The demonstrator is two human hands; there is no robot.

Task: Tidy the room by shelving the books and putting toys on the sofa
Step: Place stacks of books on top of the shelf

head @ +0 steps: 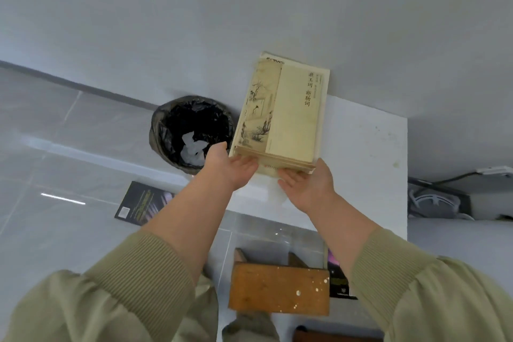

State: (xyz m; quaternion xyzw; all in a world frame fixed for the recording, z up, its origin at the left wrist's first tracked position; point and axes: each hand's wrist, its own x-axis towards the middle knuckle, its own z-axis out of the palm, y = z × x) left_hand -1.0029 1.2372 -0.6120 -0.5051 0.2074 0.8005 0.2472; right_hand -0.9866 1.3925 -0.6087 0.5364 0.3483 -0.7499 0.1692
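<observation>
Flatly, left grip, right grip, touching books

Olive-green sleeves, ribbed knit cuffs; bare hands.

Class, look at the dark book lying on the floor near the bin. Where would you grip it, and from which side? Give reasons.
Probably its near left corner, coming from the open floor side. The dark book lies flat on the tiles, so fingers must lift an edge first; the bin stands beyond its far side and a forearm hides its right end.
</observation>
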